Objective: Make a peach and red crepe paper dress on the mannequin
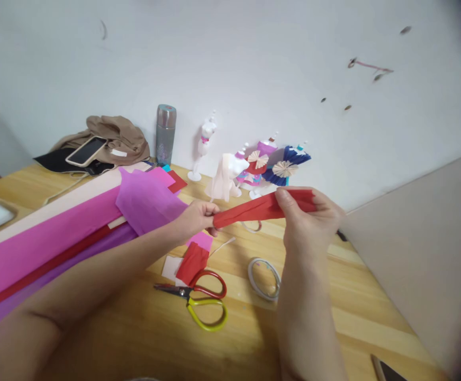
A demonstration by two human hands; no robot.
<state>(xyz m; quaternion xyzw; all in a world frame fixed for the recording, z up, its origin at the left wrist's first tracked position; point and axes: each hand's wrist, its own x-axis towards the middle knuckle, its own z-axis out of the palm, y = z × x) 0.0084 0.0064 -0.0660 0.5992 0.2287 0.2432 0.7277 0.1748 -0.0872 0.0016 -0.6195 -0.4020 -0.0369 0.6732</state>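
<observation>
A narrow folded strip of red crepe paper (250, 208) stretches between my two hands above the table. My left hand (200, 216) pinches its left end. At the other end my right hand (307, 209) grips it, thumb on top and fingers behind. Below the strip lie scissors (198, 296) with one red and one yellow handle loop, their blades pointing left. Small red paper pieces (192, 263) rest just above the scissors, over white and pink scraps. A roll of white tape (264, 279) lies near my right forearm.
Long pink, purple, red and cream paper sheets (47, 233) cover the table's left side. Small mannequins (205, 143), several in paper dresses, stand by the wall beside a grey thermos (165, 135). A phone (86, 151) lies on brown cloth (123, 137); another phone (389, 369) is at lower right.
</observation>
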